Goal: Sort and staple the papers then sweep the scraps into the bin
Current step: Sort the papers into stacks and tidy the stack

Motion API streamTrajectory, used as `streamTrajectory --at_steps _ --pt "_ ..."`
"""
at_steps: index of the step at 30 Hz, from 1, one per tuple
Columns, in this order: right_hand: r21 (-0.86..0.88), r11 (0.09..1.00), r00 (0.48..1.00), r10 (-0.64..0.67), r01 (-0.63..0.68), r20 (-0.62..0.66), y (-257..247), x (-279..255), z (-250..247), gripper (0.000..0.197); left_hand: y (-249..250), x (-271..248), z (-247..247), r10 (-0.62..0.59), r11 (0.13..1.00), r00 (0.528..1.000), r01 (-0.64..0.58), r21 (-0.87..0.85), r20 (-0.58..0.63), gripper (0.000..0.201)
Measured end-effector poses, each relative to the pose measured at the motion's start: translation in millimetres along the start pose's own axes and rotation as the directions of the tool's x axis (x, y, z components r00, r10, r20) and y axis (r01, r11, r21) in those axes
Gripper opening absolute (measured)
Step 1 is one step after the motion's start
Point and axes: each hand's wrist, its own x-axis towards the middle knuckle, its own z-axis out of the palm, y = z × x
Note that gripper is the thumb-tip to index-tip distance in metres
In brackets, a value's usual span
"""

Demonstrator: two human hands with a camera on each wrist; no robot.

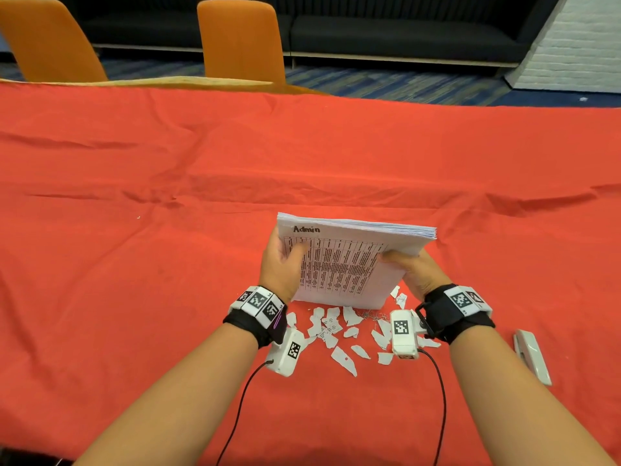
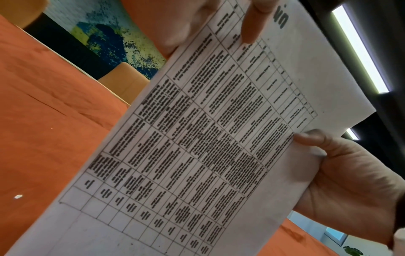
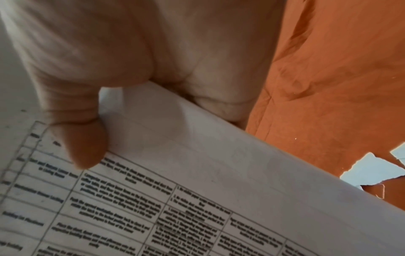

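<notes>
A thick stack of printed papers [image 1: 349, 260], its top sheet marked "Admin" above a table of text, stands tilted on its near edge on the red tablecloth [image 1: 168, 163]. My left hand [image 1: 282, 264] grips the stack's left side, thumb on the front sheet. My right hand [image 1: 413, 270] grips the right side, thumb [image 3: 87, 145] pressed on the sheet [image 3: 197, 190]. The left wrist view shows the same sheet [image 2: 197, 147] with both hands on it. Torn white paper scraps [image 1: 339, 334] lie scattered on the cloth just in front of the stack. A white stapler [image 1: 532, 356] lies to the right of my right wrist.
Two orange chairs [image 1: 242, 42] stand behind the table's far edge, with a dark sofa [image 1: 386, 31] beyond. The cloth is wrinkled across the middle. No bin shows in any view.
</notes>
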Motion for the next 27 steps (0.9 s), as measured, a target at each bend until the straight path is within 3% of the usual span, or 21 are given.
streamTrajectory --at_steps 5,9,14,17,19,21,23,25,27 --pt "-0.010 1.000 1.000 -0.003 0.003 -0.016 -0.2 1.7 1.3 0.033 -0.7 1.9 -1.7 0.015 0.999 1.000 -0.016 0.047 0.028 0.032" --pt "-0.026 1.000 0.994 -0.002 -0.001 -0.106 -4.2 6.0 2.8 0.026 9.1 7.6 2.3 0.044 0.990 0.999 -0.048 0.134 0.031 0.030" --pt "0.009 0.999 0.972 -0.043 0.046 -0.232 -42.6 6.4 2.0 0.017 46.9 25.6 8.7 0.160 0.951 0.984 -0.175 0.253 0.081 0.022" --pt "-0.034 0.993 0.963 -0.114 0.109 -0.243 -62.3 -0.8 1.6 0.020 66.5 32.1 10.2 0.206 0.934 0.976 -0.219 0.280 0.077 0.020" --pt "-0.031 0.994 0.966 -0.112 0.107 -0.232 -63.1 -8.3 4.6 0.024 65.1 36.1 9.1 0.132 0.950 0.990 -0.142 0.279 0.053 0.021" --pt "-0.019 0.999 0.972 -0.046 0.043 -0.231 -47.8 -15.8 6.4 0.024 49.7 35.4 6.6 -0.014 0.946 0.999 0.004 0.323 0.029 0.020" --pt "-0.038 0.995 0.969 0.076 -0.087 -0.234 -18.6 -22.8 7.1 0.021 17.9 28.0 1.8 -0.154 0.874 0.988 0.143 0.464 -0.014 0.014" --pt "-0.063 0.965 0.945 0.233 -0.253 -0.229 19.4 -26.7 5.7 0.019 -18.3 13.6 -4.0 -0.311 0.780 0.949 0.289 0.555 -0.056 0.018" --pt "-0.094 0.917 0.904 0.360 -0.389 -0.229 61.3 -25.7 3.8 0.019 -50.7 -1.8 -4.8 -0.491 0.719 0.868 0.453 0.528 -0.076 0.038"
